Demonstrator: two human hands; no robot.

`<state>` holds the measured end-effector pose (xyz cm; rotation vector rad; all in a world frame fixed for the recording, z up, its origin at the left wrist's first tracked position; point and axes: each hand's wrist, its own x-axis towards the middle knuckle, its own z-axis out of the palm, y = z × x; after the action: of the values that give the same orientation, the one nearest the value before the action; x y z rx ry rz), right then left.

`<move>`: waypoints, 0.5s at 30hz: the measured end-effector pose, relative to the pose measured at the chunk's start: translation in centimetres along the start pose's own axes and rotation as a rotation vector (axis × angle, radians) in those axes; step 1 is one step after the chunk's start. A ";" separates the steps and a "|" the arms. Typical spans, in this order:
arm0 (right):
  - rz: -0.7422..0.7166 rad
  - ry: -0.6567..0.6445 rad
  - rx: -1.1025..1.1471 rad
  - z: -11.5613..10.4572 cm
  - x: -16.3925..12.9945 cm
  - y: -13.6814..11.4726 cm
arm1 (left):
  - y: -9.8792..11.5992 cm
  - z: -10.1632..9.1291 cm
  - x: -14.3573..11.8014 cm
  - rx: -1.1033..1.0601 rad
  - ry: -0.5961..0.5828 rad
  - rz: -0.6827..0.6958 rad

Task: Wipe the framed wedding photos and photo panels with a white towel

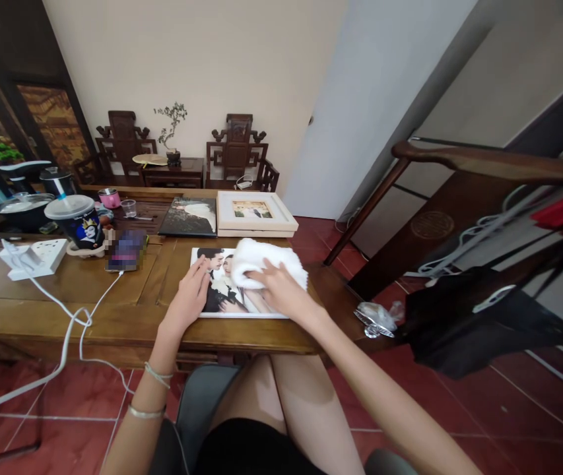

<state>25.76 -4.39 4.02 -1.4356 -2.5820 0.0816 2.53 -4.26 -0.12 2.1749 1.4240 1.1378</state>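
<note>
A photo panel (220, 290) showing a couple lies flat near the front edge of the wooden table. My left hand (195, 287) rests on its left side, fingers stretched out and holding nothing. Over the panel's right part is a folded white fluffy cloth (256, 254). My right hand (284, 287) presses on this cloth and grips it, with some fingertips hidden in the folds. The cloth covers the upper right of the picture.
Behind the panel lie a dark photo album (189, 218) and a boxed white picture frame (256, 214). To the left are a phone (127, 251), a lidded cup (77, 221), a power strip (38, 258) and trailing white cables. A wooden chair (430, 211) stands at right.
</note>
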 end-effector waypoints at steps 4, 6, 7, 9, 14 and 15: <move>-0.290 -0.014 0.049 0.4 0.7 -4.6 | 0.8 -0.8 0.0 -0.109 0.139 0.039; -0.409 -0.031 0.088 0.4 -0.1 -5.5 | 1.0 -1.0 0.0 -0.132 0.157 0.022; -0.443 -0.044 0.108 0.2 -0.8 -5.6 | 1.0 -1.0 0.0 -0.130 0.158 0.014; -0.471 -0.077 0.155 -0.3 -2.4 -5.3 | 0.9 -0.9 0.1 -0.107 0.142 0.000; -0.362 -0.104 0.229 -1.7 -6.4 -3.0 | 0.2 -0.3 0.1 0.016 -0.016 -0.016; -0.321 -0.097 0.233 -1.7 -6.9 -2.3 | 0.0 -0.2 0.1 0.035 -0.046 -0.018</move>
<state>27.73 -11.47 5.07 -0.9492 -2.7350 0.3999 2.43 -4.21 0.04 2.1928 1.4513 1.0577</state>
